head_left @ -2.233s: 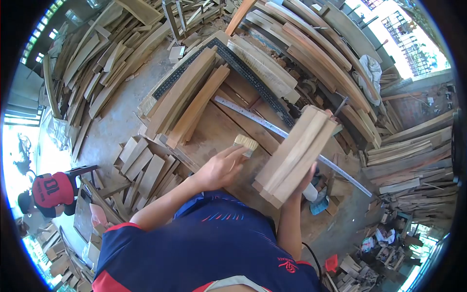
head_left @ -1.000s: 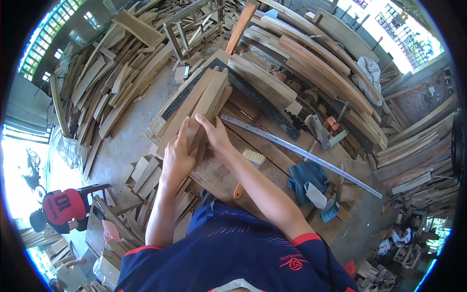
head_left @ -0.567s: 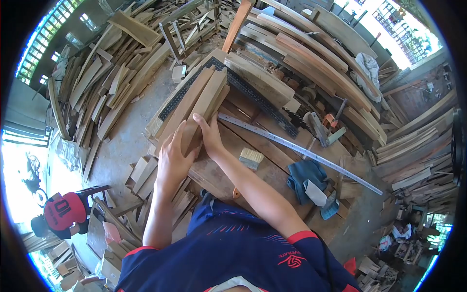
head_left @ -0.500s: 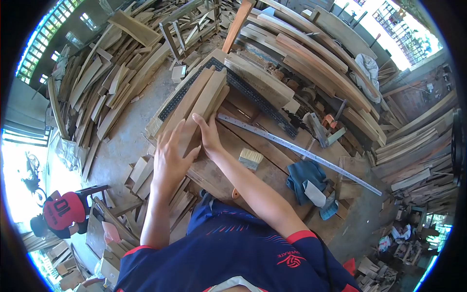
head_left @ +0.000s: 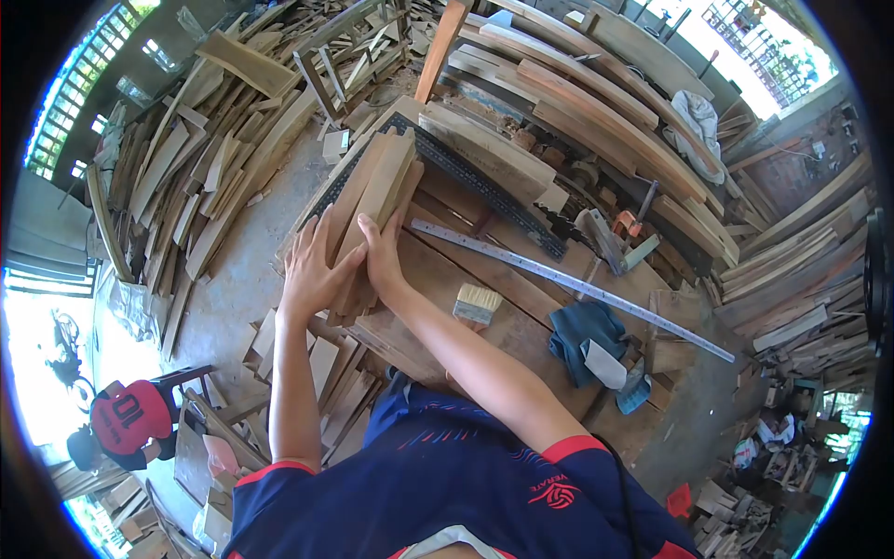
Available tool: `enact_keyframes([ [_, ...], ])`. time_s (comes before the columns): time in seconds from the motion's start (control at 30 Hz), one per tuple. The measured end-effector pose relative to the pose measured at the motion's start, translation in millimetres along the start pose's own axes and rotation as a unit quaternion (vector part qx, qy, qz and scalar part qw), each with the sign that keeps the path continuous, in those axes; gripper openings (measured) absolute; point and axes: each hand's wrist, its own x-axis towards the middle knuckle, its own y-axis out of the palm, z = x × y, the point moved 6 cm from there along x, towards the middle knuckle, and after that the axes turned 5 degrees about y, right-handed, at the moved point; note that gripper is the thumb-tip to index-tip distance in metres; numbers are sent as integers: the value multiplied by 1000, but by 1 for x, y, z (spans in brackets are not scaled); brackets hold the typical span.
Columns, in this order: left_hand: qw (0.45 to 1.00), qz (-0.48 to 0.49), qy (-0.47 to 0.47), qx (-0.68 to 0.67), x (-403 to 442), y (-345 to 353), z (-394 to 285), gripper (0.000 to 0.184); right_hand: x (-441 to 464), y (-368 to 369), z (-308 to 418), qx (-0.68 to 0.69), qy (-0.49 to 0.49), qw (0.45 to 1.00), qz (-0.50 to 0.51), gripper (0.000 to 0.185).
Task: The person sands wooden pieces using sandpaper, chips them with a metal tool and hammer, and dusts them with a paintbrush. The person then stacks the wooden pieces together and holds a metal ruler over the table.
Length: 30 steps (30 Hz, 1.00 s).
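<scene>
My left hand (head_left: 315, 270) lies with its fingers spread against the left side of a bundle of wood strips (head_left: 377, 191) on the workbench. On the right side of the same bundle rests my right hand (head_left: 383, 256), its thumb and fingers apart. Both hands touch the wood near its lower end. A black perforated angle frame (head_left: 475, 182) runs behind and beside the strips. To the right of my right forearm lies a wide pale-bristled brush (head_left: 478, 303). A long metal ruler (head_left: 577, 291) slants across the bench (head_left: 521, 326).
A blue cloth (head_left: 587, 335) lies at the bench's right, near a clamp with an orange part (head_left: 627, 224). Long boards (head_left: 596, 112) are stacked behind. Wood pieces (head_left: 177, 186) pile up at the left. A person in a red shirt (head_left: 130, 416) is at the lower left.
The held wood block is now down with the other strips, and the brush has been let go on the bench. Most recently, my left hand shifted slightly up along the wood, fingers spread.
</scene>
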Motion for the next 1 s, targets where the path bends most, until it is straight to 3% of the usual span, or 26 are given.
enact_keyframes([
  [0.13,996,-7,32,88,-15,-18,-33,94,-1,1,2,-10,-11,1000,-8,122],
  [0.23,999,-30,22,31,-21,-9,-38,87,0,0,0,9,10,1000,27,123],
  [0.27,994,-77,43,66,-24,-9,-43,72,0,-1,0,18,16,999,42,124],
  [0.47,979,-190,29,61,-21,-7,-35,46,-3,-12,5,16,-45,996,80,104],
  [0.67,977,-202,26,62,-5,-13,-19,44,-15,-13,-1,-136,-85,985,67,98],
  [1.0,981,-182,45,37,-12,-3,-26,47,-10,-16,-15,-164,-109,978,64,100],
])
